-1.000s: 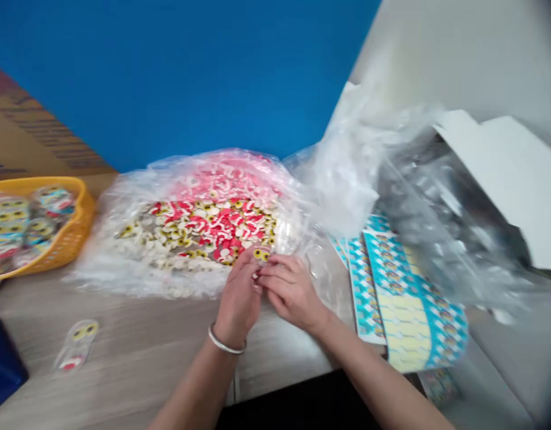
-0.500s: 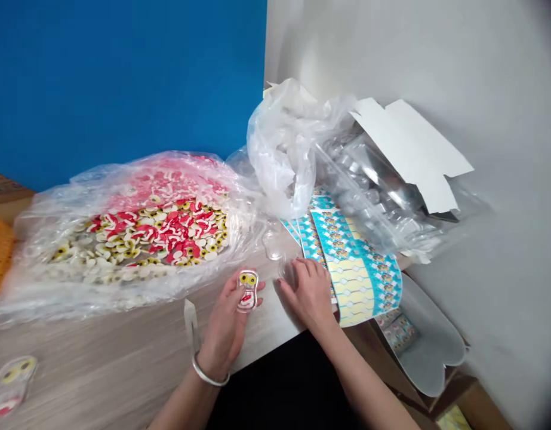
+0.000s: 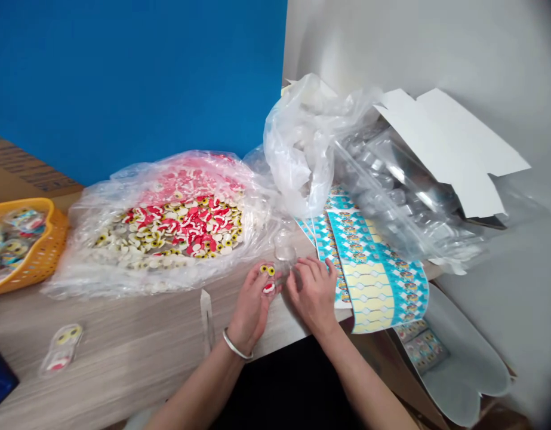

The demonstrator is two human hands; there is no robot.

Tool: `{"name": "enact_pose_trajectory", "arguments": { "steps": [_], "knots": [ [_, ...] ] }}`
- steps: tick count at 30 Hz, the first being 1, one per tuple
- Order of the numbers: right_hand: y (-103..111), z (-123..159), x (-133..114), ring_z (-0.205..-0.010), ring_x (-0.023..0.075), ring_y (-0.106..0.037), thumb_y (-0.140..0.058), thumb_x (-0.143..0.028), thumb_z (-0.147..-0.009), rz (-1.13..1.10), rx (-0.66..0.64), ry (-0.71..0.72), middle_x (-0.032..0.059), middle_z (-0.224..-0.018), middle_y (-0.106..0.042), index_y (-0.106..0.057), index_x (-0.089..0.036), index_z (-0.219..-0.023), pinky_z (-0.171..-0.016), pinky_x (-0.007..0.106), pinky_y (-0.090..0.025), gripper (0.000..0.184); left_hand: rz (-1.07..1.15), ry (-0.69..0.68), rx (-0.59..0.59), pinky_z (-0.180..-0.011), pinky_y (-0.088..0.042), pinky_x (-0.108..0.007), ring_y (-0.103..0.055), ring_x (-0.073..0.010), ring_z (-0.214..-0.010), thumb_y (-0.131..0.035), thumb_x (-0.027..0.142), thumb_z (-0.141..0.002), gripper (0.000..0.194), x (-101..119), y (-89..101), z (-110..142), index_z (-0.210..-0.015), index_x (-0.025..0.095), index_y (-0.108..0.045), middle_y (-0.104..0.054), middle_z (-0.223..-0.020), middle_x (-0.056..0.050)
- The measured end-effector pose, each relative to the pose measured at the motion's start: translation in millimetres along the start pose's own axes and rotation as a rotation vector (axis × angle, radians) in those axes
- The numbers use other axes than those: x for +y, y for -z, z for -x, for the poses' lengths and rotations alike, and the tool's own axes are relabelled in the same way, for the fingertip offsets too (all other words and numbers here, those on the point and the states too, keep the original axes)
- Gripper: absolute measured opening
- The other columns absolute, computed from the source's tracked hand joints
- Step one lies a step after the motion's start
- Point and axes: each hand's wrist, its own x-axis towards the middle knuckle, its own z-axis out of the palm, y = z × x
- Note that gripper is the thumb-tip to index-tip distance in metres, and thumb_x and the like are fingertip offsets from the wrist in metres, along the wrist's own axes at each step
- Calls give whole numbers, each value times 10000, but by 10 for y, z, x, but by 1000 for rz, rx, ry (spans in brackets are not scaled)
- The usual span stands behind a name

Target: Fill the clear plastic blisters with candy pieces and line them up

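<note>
My left hand (image 3: 252, 301) is closed around a small clear plastic blister case (image 3: 268, 280) with two yellow googly eyes at the top and a red-and-white mouth piece below. My right hand (image 3: 314, 292) is close beside it, its thumb and fingers pinched at the edge of a clear plastic shell (image 3: 282, 273), partly hidden and hard to see. Another clear shell (image 3: 285, 249) lies on the table just beyond the hands. Tweezers (image 3: 206, 319) rest on the wood-grain table (image 3: 136, 352) left of my left wrist. A second filled case (image 3: 64, 347) lies farther left.
An open plastic bag (image 3: 185, 230) of eye and mouth pieces spreads along the back. Printed sheets (image 3: 373, 280) lie to the right, below a bag of clear shells (image 3: 391, 185) and a white card box (image 3: 449, 143). An orange basket (image 3: 46, 257) holds filled packs at far left.
The view has swung left, bringing the basket into sight. My hands have come closer together, the left one carrying the blister case toward the right.
</note>
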Motion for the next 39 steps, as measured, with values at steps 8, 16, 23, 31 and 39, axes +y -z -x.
{"name": "enact_pose_trajectory", "arguments": {
  "steps": [8,16,23,31,39],
  "knots": [
    [35,154,-162,-1029,227,-665,-559,-131,-938,-137,9,166,61,-1022,-747,-636,-219,-1000,-1108,519,-311,132,-52,-81,99,-701,-486,-224,-635,-99,-735,-852,203,-626,422,-33,-36,-72,-996,183,-650,-696,-885,12],
    [-20,-102,120,-956,235,-664,-554,-265,-945,-311,-84,-140,77,-1050,-732,-650,-208,-1078,-911,424,-467,174,-175,-43,96,-677,-521,-282,-668,-150,-764,-886,277,-603,608,54,92,-45,-1158,198,-652,-714,-967,-33],
    [-46,-234,223,-682,193,-629,-562,-378,-889,-667,-190,-486,46,-819,-715,-694,-178,-1007,-632,313,-496,266,-234,-32,67,-662,-512,-282,-675,-157,-758,-868,327,-636,596,110,167,-37,-1182,209,-660,-719,-1034,-64],
    [-22,-243,235,-827,210,-664,-555,-328,-911,-555,-34,-460,77,-980,-727,-674,-180,-1100,-767,362,-533,269,-180,-37,88,-773,-518,-314,-689,-176,-839,-816,310,-713,556,157,134,-20,-1219,203,-612,-693,-1053,-53],
    [19,-63,-112,-872,212,-687,-531,-162,-956,-219,68,37,91,-977,-739,-669,-182,-1112,-780,346,-554,209,-77,-39,191,-768,-532,-310,-695,-206,-963,-773,342,-787,463,215,289,191,-1212,223,-630,-667,-1242,-86]
  ]
}}
